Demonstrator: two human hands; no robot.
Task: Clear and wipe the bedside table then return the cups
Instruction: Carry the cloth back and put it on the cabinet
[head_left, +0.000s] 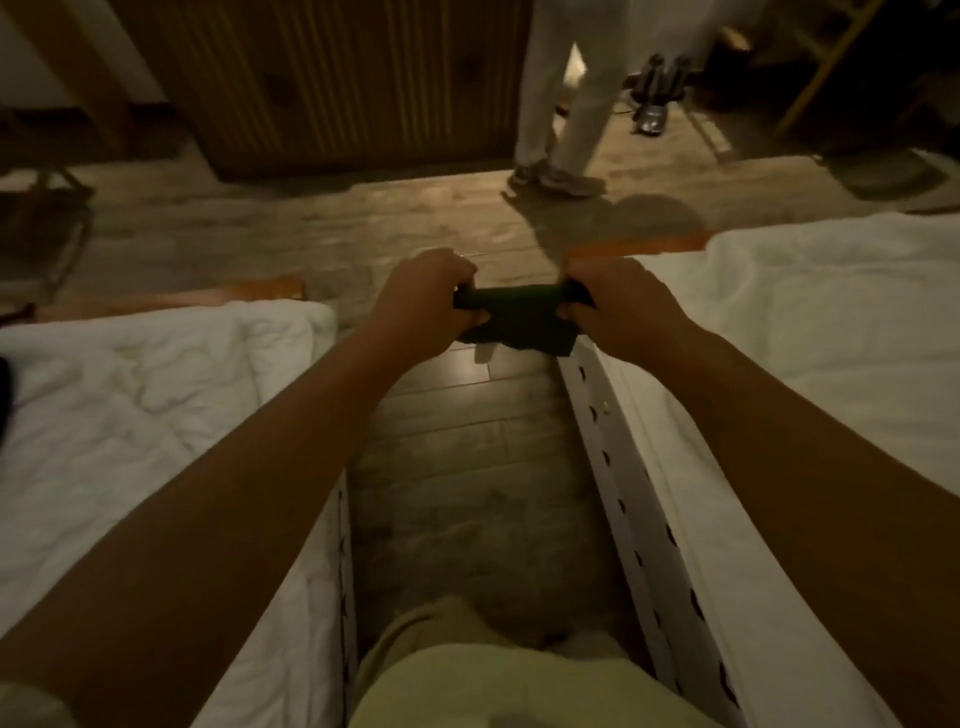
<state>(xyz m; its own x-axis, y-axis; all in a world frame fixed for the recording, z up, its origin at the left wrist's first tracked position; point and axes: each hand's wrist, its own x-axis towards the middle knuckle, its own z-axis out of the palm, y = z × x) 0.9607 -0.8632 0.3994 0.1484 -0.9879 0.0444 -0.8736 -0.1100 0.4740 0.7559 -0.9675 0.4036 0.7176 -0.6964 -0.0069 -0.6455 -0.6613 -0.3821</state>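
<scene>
**A:** Cloth (522, 318), where is it?

**B:** It is up in the air in front of the person, pulled between the two hands. It is dark green and bunched, and a fold hangs down near its right end.

**A:** How do the hands hold it?

**B:** The left hand (423, 299) grips the cloth's left end with its fingers curled round it. The right hand (626, 306) clamps the right end the same way. The hands are apart, and the cloth spans the gap.

**A:** What lies beneath?

**B:** A wooden floor (457, 447), in the aisle between two beds. The left bed (130, 395) has a rumpled white duvet, and the right bed (831, 322) is also white.

**A:** Anyone else?

**B:** A second person's legs (563, 104) in pale trousers stand farther off, beside a ribbed wooden cabinet (337, 78).
</scene>
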